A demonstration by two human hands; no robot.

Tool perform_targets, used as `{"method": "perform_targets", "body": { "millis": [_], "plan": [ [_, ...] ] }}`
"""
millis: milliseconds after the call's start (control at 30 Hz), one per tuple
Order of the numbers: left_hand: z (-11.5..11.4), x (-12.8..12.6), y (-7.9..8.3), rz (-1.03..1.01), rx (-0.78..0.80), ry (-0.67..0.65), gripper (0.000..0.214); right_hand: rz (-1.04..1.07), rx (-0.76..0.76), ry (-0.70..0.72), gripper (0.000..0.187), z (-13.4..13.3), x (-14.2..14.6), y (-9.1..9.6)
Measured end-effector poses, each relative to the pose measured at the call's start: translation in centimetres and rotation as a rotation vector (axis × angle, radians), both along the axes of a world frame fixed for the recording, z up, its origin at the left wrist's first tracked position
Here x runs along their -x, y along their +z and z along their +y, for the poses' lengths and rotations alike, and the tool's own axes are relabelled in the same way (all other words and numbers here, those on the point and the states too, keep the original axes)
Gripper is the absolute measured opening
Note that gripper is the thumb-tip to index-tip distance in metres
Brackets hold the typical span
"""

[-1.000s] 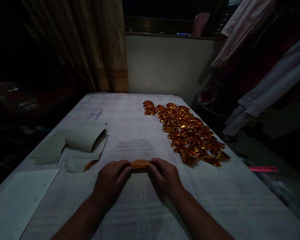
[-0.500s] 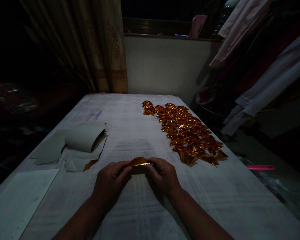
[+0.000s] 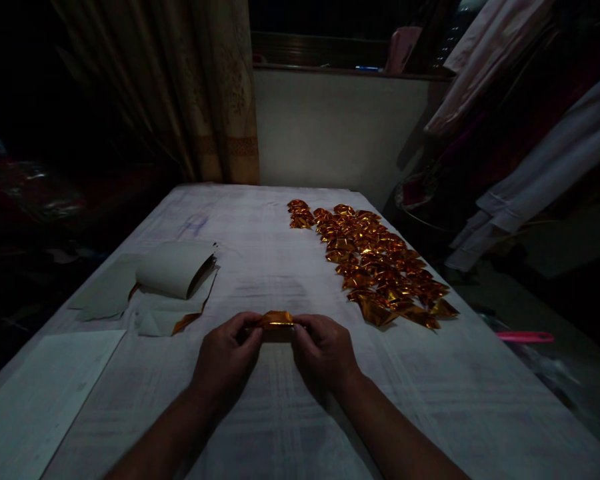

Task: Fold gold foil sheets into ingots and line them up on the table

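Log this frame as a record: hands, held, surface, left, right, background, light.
hands: left hand and right hand pinching opposite ends of one item
held: small folded shiny gold foil piece
surface: pale plaid cloth
left: pale paper sheets with gold undersides, the top one curled; flat white rectangular sheet nearer the camera
right: large spread of folded shiny gold foil shapes, exact count unclear
background: patterned tan fabric curtain, plain pale wall
light: dim

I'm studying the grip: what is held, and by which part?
A foil piece, pinched at its ends: left end by the left hand, right end by the right hand.
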State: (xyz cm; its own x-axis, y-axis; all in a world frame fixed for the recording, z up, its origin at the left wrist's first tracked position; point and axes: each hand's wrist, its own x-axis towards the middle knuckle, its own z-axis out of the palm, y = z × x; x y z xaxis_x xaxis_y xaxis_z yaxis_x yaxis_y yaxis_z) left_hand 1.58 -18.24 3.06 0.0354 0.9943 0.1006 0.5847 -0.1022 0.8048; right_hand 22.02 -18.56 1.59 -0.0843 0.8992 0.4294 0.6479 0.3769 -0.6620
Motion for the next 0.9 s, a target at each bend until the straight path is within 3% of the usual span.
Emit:
{"method": "perform_targets", "body": {
  "millis": [267,633,900],
  "plan": [
    [-0.3,-0.8,0.3,0.054,0.053,0.062,0.014,-0.222,-0.003,-0.029,0.028,0.0,0.6,-0.1],
    [-0.2,-0.4,0.9,0.375,-0.083,-0.133,0.027,-0.063,0.084,-0.032,0.027,0.2,0.3,-0.3],
    [-0.3,-0.3,0.6,0.404,-0.11,-0.152,0.037,-0.112,0.222,-0.08,0.017,0.2,-0.1,0.7]
  ]
}}
